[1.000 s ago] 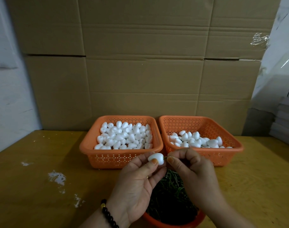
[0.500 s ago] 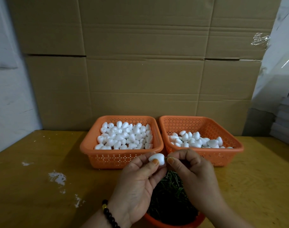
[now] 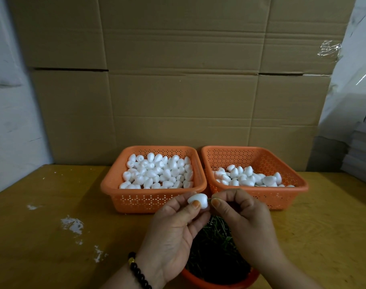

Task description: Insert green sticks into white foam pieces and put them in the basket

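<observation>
The left hand pinches a white foam piece between thumb and forefinger, holding it up just in front of the two orange baskets. The right hand sits close beside it, thumb and forefinger pressed together on a thin green stick whose short visible length runs from the fingertips to the right end of the foam piece. How deep the stick sits in the foam cannot be told. The other fingers of the right hand curl in toward the palm.

The left basket is heaped with plain foam pieces. The right basket, touching or nearly touching it side by side, holds a thinner layer of foam pieces gathered toward its front, with much of its far wall bare. A few dark green bits show among them.

Below the hands, at the near edge, an orange bowl holds a dark pile of green sticks; both hands hang above it and hide part of it.

A dark bead bracelet with one yellow bead circles the left wrist, and a ring shows on one left finger.

All of it stands on a yellowish wooden table with white smears on its left part. Brown cardboard rises behind the baskets, and grey stacked sheets stand at the far right
</observation>
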